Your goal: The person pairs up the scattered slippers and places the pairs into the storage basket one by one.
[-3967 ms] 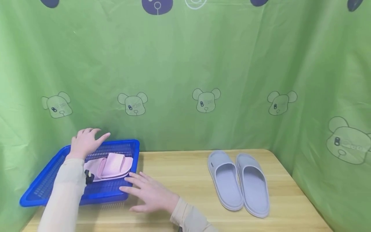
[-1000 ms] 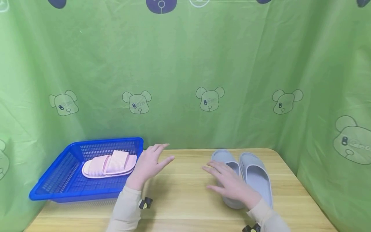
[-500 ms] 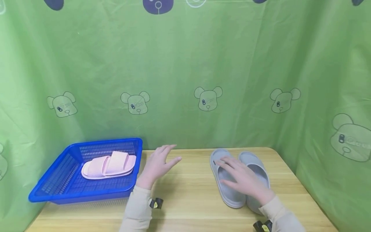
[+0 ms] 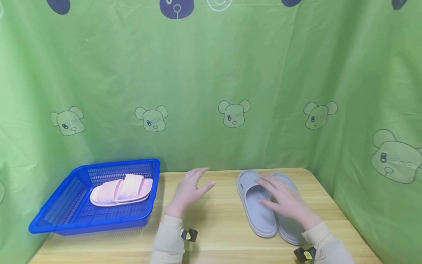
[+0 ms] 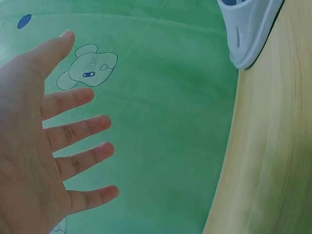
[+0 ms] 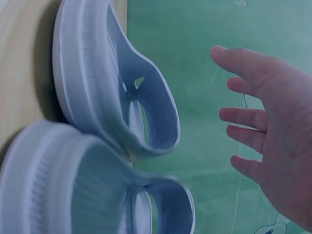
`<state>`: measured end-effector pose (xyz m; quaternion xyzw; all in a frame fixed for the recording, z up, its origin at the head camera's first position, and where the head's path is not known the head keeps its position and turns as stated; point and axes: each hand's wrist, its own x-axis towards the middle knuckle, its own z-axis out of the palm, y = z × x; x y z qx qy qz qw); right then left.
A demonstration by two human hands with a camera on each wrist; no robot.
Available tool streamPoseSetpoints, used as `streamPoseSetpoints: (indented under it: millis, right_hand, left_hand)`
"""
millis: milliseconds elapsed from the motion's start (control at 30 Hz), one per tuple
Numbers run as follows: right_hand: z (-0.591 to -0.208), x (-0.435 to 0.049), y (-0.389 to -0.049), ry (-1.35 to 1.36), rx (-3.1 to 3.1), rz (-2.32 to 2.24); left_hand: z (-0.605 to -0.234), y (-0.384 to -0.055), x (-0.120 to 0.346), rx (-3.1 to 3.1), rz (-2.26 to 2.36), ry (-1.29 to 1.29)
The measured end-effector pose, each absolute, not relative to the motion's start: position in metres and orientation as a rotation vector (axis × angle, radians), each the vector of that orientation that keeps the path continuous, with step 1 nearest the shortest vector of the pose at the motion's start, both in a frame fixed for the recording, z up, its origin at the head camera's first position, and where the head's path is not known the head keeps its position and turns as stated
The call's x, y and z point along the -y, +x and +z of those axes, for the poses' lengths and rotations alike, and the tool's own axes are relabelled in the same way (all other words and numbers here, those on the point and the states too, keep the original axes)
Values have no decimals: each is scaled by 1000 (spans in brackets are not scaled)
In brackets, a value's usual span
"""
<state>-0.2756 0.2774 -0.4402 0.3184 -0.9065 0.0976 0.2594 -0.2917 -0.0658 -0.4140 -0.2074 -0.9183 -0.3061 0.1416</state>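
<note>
Two grey closed-toe slippers stand side by side on the table's right half. My right hand (image 4: 286,200) hovers over them, fingers spread and holding nothing. It partly covers the right slipper (image 4: 290,233), while most of the left slipper (image 4: 260,212) shows. The right wrist view has a gap between the hand (image 6: 278,122) and the slippers. Over the middle of the table is my left hand (image 4: 188,189), holding nothing. Its fingers (image 5: 78,130) are extended in the left wrist view. A pair of pink slippers (image 4: 108,192) lies inside the blue basket (image 4: 92,224) on the left.
The wooden table (image 4: 211,234) carries the basket and the grey slippers. A green curtain (image 4: 197,80) printed with bear heads hangs behind it and along both sides. The basket's front left corner reaches past the table's left edge.
Both hands have moved right, away from the basket. The left hand went to mid-table and the right to above the grey slippers. In the last second both drifted slightly further right.
</note>
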Motion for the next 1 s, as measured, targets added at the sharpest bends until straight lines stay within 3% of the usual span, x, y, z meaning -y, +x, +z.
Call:
streamPoseSetpoints:
  millis: [1000]
  right_hand:
    - [-454,-340,-293,560,2704,503]
  left_hand:
    - [-440,-301,6,2588,-1166,-606]
